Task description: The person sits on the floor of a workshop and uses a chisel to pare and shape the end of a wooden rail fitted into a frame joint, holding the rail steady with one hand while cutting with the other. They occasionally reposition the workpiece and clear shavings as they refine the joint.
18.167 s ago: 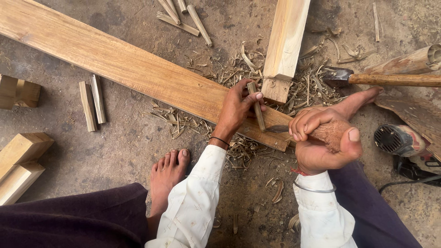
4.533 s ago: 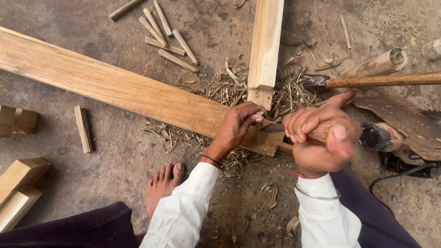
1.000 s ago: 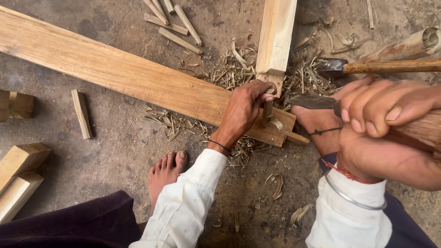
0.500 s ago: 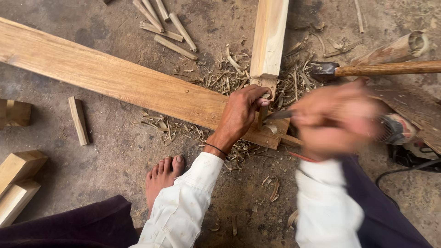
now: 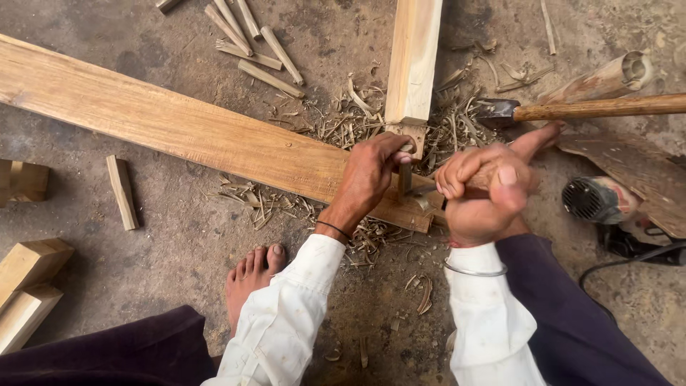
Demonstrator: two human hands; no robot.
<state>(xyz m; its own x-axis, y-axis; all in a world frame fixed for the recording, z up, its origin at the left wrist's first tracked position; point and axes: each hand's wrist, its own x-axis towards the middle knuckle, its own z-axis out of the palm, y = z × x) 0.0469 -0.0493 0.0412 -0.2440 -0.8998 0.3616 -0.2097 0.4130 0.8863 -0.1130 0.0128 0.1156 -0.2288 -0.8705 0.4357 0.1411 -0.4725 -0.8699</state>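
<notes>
Matt raw wood plank [image 5: 179, 129], rough concrete floor [image 5: 179, 236], dry shavings [image 5: 343, 121]

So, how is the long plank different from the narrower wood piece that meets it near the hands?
The long plank lies slanted across the floor; the narrower wood piece runs almost straight up the picture. The plank is wider and darker brown, the piece slimmer and paler. Both are bare wood lying among shavings.

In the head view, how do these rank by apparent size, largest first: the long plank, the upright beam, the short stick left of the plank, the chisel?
1. Long plank, by far the largest.
2. Upright beam.
3. Short stick.
4. Chisel, though the left hand hides most of it, so its rank against the stick is unsure.
</notes>
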